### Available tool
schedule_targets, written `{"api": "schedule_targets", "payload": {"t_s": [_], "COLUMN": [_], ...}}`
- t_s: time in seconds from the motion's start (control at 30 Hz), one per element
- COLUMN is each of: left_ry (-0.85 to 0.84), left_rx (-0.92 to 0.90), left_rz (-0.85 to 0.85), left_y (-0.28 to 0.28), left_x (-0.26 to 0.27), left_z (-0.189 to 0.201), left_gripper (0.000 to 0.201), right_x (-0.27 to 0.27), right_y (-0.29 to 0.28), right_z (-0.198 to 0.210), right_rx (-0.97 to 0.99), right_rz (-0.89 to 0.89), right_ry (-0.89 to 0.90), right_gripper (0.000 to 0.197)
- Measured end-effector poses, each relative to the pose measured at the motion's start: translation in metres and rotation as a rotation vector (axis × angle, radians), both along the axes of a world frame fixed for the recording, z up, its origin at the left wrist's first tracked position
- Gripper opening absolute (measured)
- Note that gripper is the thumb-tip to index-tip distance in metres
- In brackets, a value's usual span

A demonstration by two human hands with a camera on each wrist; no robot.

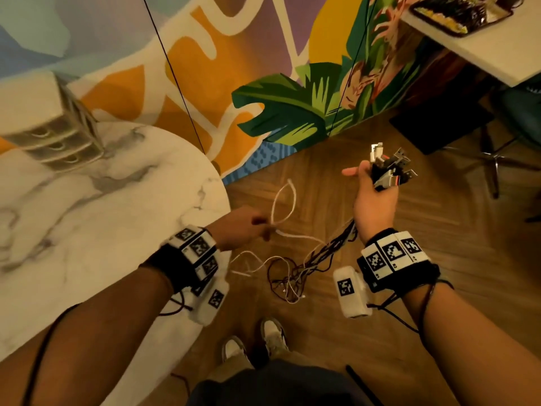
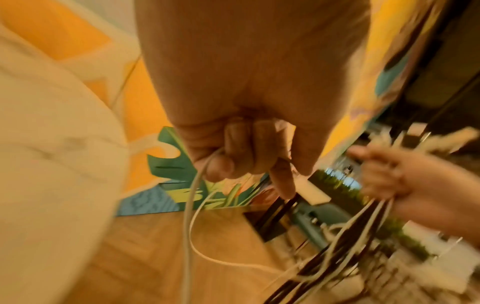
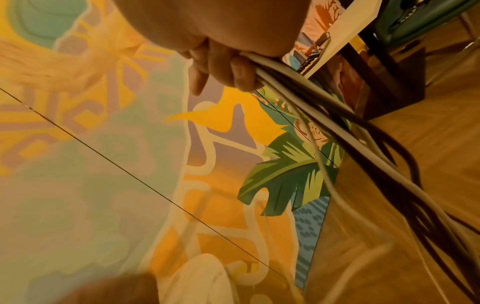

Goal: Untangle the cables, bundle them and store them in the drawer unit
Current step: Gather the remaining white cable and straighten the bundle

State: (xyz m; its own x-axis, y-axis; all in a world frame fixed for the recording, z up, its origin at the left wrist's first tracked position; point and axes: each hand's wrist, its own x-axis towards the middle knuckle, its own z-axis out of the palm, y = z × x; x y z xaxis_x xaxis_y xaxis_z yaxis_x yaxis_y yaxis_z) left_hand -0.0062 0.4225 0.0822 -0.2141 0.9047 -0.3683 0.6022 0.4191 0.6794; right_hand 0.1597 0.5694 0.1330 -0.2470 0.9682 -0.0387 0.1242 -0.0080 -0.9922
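Note:
My right hand (image 1: pixel 374 197) is raised over the wooden floor and grips a bunch of cables just below their plugs (image 1: pixel 389 168), which stick up past its fingers. The black and white cables (image 1: pixel 328 253) hang from it in a tangle (image 1: pixel 287 279). My left hand (image 1: pixel 243 230) pinches one white cable (image 1: pixel 282 206) that loops up beyond it and trails back to the tangle. In the left wrist view the left fingers (image 2: pixel 233 152) curl round the white cable (image 2: pixel 189 207). The right wrist view shows fingers (image 3: pixel 228 65) closed on the cables (image 3: pixel 311 96). The drawer unit (image 1: pixel 49 121) stands on the marble table.
The round marble table (image 1: pixel 96 218) is at my left, with the drawer unit near its far edge. A painted wall runs behind. A white table (image 1: pixel 483 45) with a tray (image 1: pixel 456 13) and a chair base (image 1: pixel 494 162) are at the right. My shoes (image 1: pixel 254 341) are below.

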Motion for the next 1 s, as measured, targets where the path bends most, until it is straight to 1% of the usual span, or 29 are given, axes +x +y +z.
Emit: {"api": "schedule_targets", "payload": {"t_s": [0.07,0.13,0.17,0.2,0.27,0.3,0.33,0.37,0.4,0.43,0.47,0.5,0.53,0.57,0.6,0.63,0.7,0.73,0.77,0.83,0.9,0.93,1.0], "left_ry": [0.070,0.160,0.197,0.223,0.231,0.204,0.144,0.083,0.048,0.054,0.121,0.230,0.352,0.434,0.456,0.424,0.267,0.205,0.165,0.054,-0.100,-0.156,-0.267], "left_rx": [-0.145,-0.225,-0.243,-0.234,-0.146,-0.077,-0.012,0.014,-0.008,-0.082,-0.198,-0.328,-0.427,-0.453,-0.396,-0.260,0.085,0.210,0.287,0.320,0.319,0.332,0.405], "left_rz": [-0.012,0.014,0.033,0.052,0.116,0.158,0.196,0.221,0.217,0.178,0.101,0.007,-0.066,-0.088,-0.077,-0.057,-0.027,-0.028,-0.039,-0.056,-0.047,-0.030,0.006], "left_y": [-0.019,-0.030,-0.032,-0.032,-0.027,-0.022,-0.019,-0.016,-0.014,-0.015,-0.017,-0.019,-0.019,-0.017,-0.010,-0.002,0.021,0.032,0.045,0.067,0.081,0.086,0.092], "left_x": [-0.012,-0.021,-0.025,-0.029,-0.034,-0.036,-0.036,-0.035,-0.033,-0.030,-0.027,-0.023,-0.020,-0.018,-0.015,-0.011,0.001,0.010,0.018,0.035,0.045,0.048,0.051], "left_z": [-0.023,-0.037,-0.042,-0.044,-0.040,-0.037,-0.036,-0.036,-0.040,-0.047,-0.057,-0.065,-0.071,-0.074,-0.069,-0.061,-0.036,-0.022,-0.008,0.016,0.032,0.039,0.052], "left_gripper": [0.035,0.035,0.039,0.046,0.059,0.059,0.054,0.048,0.042,0.036,0.031,0.031,0.035,0.037,0.038,0.037,0.042,0.046,0.049,0.051,0.049,0.046,0.036], "right_x": [-0.003,-0.007,-0.007,-0.009,-0.009,-0.008,-0.008,-0.007,-0.007,-0.007,-0.007,-0.007,-0.007,-0.008,-0.009,-0.011,-0.014,-0.016,-0.019,-0.023,-0.027,-0.029,-0.032], "right_y": [0.001,0.001,0.001,0.001,0.002,0.003,0.005,0.007,0.010,0.011,0.014,0.016,0.018,0.019,0.021,0.022,0.024,0.023,0.023,0.020,0.017,0.018,0.020], "right_z": [0.005,0.010,0.012,0.015,0.018,0.019,0.019,0.018,0.017,0.015,0.013,0.012,0.010,0.010,0.008,0.006,0.002,0.000,0.001,0.008,0.018,0.021,0.027], "right_rx": [0.012,0.022,0.023,0.027,0.034,0.031,0.028,0.028,0.028,0.027,0.028,0.032,0.029,0.026,0.021,0.018,0.005,-0.009,-0.018,-0.032,-0.046,-0.039,0.035], "right_rz": [0.001,0.005,0.008,0.011,0.005,0.005,0.011,0.016,0.017,0.016,0.011,0.003,0.002,0.008,0.019,0.039,0.085,0.128,0.186,0.293,0.377,0.408,0.482], "right_ry": [0.001,-0.012,-0.021,-0.027,-0.019,-0.009,-0.001,0.001,0.004,0.009,0.018,0.028,0.037,0.046,0.052,0.048,0.020,0.019,0.025,0.065,0.092,0.083,0.016], "right_gripper": [0.055,0.056,0.056,0.056,0.051,0.050,0.051,0.054,0.054,0.050,0.045,0.043,0.041,0.041,0.042,0.043,0.039,0.037,0.038,0.044,0.042,0.042,0.041]}}
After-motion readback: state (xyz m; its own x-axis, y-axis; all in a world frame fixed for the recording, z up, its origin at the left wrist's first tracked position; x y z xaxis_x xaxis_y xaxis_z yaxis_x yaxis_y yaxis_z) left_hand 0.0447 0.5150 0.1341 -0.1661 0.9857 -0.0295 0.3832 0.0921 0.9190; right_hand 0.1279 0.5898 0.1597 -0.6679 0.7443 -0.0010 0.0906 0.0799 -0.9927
